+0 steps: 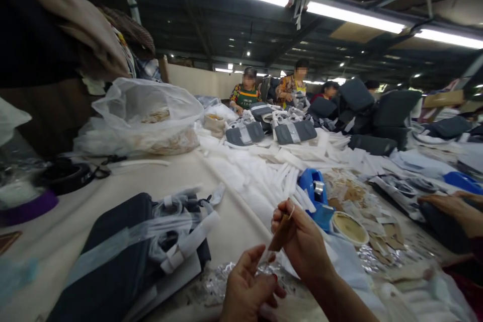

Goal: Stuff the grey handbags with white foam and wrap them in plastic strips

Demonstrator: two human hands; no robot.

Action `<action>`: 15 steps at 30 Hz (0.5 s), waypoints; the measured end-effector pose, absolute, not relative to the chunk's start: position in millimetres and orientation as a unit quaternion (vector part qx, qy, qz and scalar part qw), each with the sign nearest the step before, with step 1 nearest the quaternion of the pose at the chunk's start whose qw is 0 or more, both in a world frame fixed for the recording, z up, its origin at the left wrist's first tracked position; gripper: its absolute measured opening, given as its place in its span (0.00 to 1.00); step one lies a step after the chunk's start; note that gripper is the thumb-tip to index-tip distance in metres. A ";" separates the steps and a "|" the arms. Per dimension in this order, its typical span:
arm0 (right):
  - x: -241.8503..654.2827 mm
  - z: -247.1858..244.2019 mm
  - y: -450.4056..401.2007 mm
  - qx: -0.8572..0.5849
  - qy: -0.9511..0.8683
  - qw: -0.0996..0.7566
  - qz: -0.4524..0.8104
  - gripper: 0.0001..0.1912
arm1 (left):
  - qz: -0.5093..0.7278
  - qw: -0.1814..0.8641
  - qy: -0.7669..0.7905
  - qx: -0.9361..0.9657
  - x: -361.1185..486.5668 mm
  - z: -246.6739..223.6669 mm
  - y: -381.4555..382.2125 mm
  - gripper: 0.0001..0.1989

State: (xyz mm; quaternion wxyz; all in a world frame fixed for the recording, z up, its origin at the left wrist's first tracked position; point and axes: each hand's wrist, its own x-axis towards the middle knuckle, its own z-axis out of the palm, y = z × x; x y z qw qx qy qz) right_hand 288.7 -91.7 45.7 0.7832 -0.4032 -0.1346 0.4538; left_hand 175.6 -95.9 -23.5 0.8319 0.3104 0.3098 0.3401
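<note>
A small brown tag [281, 234] with a white string is held in my right hand [304, 241], whose fingers are closed round its upper end. Just below and to the left, my left hand [251, 284] has its thumb and fingers bent near a bit of clear plastic at the tag's lower end; what it grips is too small to make out. On the left lies a dark grey padded piece [113, 246], with coiled grey cords and white foam strips [188, 241] bound to it by clear wrap. Small clear plastic pieces [217, 282] are scattered under my hands.
A blue tape dispenser [313, 188] and a round tub [350, 228] stand beyond my right hand. White foam strips [260, 181] cover the middle. A large plastic bag [147, 115] sits back left. At right, another person's hands [453, 211] touch a dark piece. Several people work behind.
</note>
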 end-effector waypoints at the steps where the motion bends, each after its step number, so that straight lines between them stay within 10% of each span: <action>1: 285.7 43.2 -91.7 -0.403 -0.142 0.785 0.449 0.15 | 0.340 0.837 0.312 0.294 175.0 -22.8 -94.2 0.32; 15: 272.7 -2.3 -130.3 -0.556 -0.564 0.604 0.085 0.10 | 0.173 0.898 0.340 0.218 119.7 -48.5 -81.9 0.28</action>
